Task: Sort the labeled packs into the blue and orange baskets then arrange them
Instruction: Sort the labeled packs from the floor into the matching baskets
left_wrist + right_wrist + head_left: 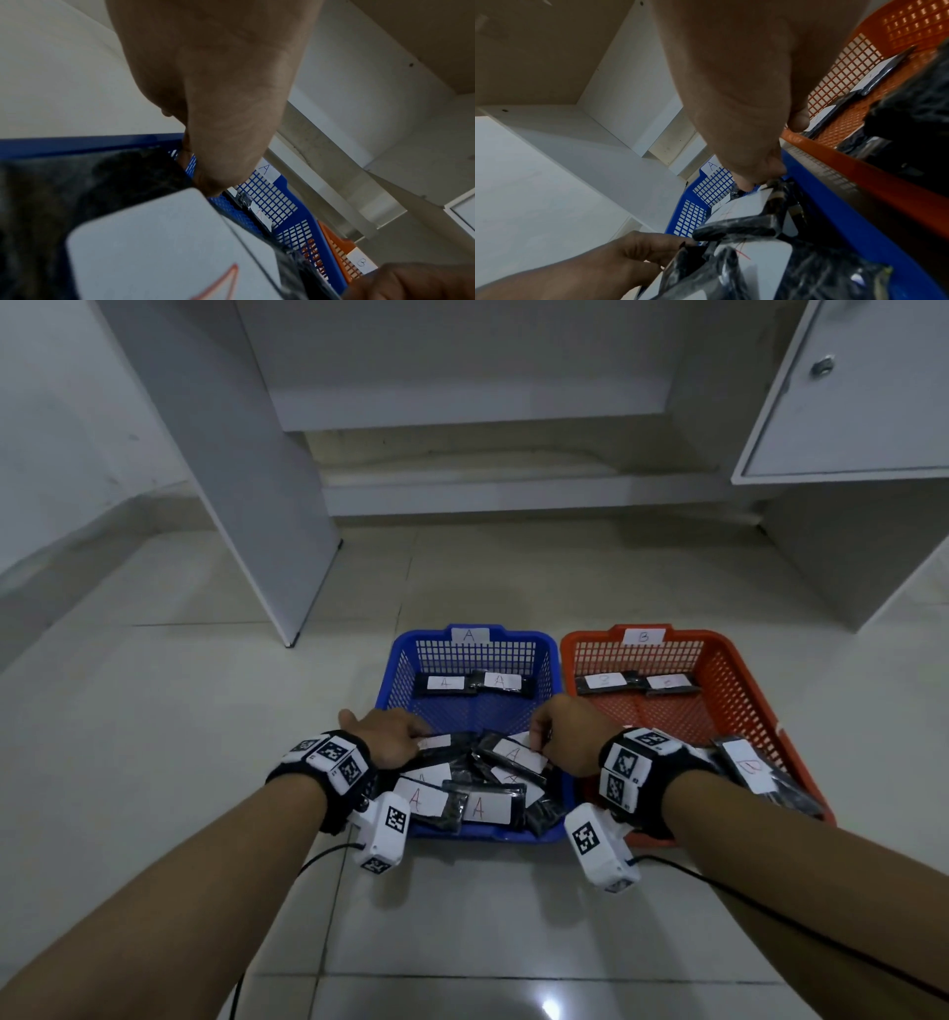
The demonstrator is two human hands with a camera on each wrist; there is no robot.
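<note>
A blue basket (391,677) tagged A and an orange basket (732,662) tagged B stand side by side on the floor. Two black A packs (475,684) lie in a row at the blue basket's far end, and several more are heaped at its near end. My left hand (421,738) pinches the edge of one heaped pack (448,742), whose black edge (107,188) shows under the fingers (205,176). My right hand (540,738) pinches another A pack (515,755), with fingertips (759,178) on its corner (744,205). Two B packs (637,683) lie at the orange basket's far end, and several B packs (751,766) are piled near its front.
A white desk panel (246,505) stands on the tiled floor (205,685) to the far left of the baskets. A drawer unit (847,403) hangs at the upper right. Black cables (770,911) trail from both wrist cameras across the floor.
</note>
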